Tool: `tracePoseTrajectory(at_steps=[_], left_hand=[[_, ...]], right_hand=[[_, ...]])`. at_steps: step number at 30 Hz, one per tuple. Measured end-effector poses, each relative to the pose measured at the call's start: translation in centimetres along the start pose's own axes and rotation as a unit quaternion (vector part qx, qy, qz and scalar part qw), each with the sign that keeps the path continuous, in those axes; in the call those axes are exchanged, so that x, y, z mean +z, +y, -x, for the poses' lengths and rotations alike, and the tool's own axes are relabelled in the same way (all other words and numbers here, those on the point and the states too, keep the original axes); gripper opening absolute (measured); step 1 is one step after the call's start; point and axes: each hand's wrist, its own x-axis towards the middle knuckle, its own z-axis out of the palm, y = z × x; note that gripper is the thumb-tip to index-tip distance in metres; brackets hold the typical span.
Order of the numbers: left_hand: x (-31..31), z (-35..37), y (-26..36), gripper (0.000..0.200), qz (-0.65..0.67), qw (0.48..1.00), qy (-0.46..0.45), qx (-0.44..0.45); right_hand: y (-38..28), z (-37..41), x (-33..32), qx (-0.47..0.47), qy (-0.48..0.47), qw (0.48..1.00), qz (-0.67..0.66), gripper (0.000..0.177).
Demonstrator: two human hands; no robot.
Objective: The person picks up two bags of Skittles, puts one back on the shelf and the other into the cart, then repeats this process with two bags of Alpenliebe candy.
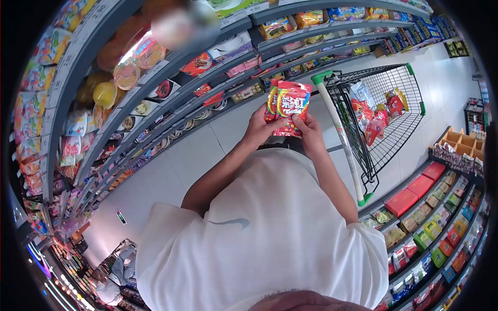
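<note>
Both hands hold red candy bags [288, 105] up in front of my chest, a stack of at least two with rainbow print on the front. My left hand [259, 126] grips the bags' left edge, and my right hand [309, 130] grips the lower right edge with the thumb on the front. The bags sit just left of the shopping cart's green-tipped handle [337, 124]. My white shirt fills the lower middle of the view.
A wire shopping cart [394, 103] with several red snack bags inside stands ahead on the right. Stocked shelves [155, 93] line the left side, and lower shelves [436, 217] with boxed goods line the right. White tiled floor runs between them.
</note>
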Motion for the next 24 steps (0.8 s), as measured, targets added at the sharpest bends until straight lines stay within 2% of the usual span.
tracePoseTrajectory(at_steps=[2,3,4,6,7,8,9,11,13,17,19,21,23,24], left_hand=[[-0.7,0.4,0.7,0.05,0.026,0.999,0.024,0.011],[-1.1,0.7,1.0,0.05,0.039,0.999,0.035,0.016],[-1.5,0.9,1.3,0.048,0.037,0.998,0.045,0.021],[-2.3,1.1,1.3,0.047,0.052,0.996,0.066,0.012],[-2.6,1.3,1.1,0.047,0.059,0.996,0.072,0.003],[-2.7,1.2,1.1,0.045,0.098,0.993,0.068,0.004],[-2.9,1.0,0.9,0.045,0.123,0.99,0.065,0.018],[-3.3,0.7,0.8,0.045,0.114,0.99,0.076,0.009],[-3.2,0.4,1.7,0.044,0.117,0.991,0.062,0.018],[-2.9,-0.5,2.4,0.044,0.102,0.993,0.042,0.043],[-2.8,-1.2,2.7,0.044,0.093,0.994,0.032,0.054],[-2.5,-1.3,3.2,0.044,0.099,0.994,0.02,0.045],[-2.4,-1.3,3.3,0.045,0.101,0.994,0.017,0.042],[-2.4,-1.4,3.1,0.046,0.099,0.994,0.017,0.043]], right_hand=[[-0.2,0.2,1.4,-0.143,0.081,0.97,0.181,0.031],[-0.6,0.6,2.3,-0.213,0.12,0.932,0.267,0.032],[-2.8,1.7,3.8,-0.301,0.114,0.895,0.308,0.029],[-7.2,5.9,6.4,-0.348,-0.027,0.913,0.21,0.03],[-9.6,9.0,8.8,-0.372,-0.092,0.91,0.159,0.023],[-12.0,12.0,9.3,-0.403,-0.162,0.87,0.234,0.016],[-13.1,12.4,9.0,-0.467,-0.376,0.785,0.154,0.022],[-15.3,15.1,13.6,-0.522,-0.417,0.744,-0.013,0.013],[-14.3,16.8,16.2,-0.555,-0.326,0.759,-0.1,0.009],[-13.0,19.7,20.2,-0.516,-0.18,0.814,-0.197,0.015],[-13.7,17.8,16.1,-0.497,-0.377,0.773,-0.115,0.006],[-13.5,18.8,19.3,-0.499,-0.247,0.808,-0.192,0.017],[-13.7,19.3,20.4,-0.488,-0.181,0.827,-0.211,0.026],[-13.9,19.4,20.2,-0.483,-0.182,0.834,-0.193,0.026]])
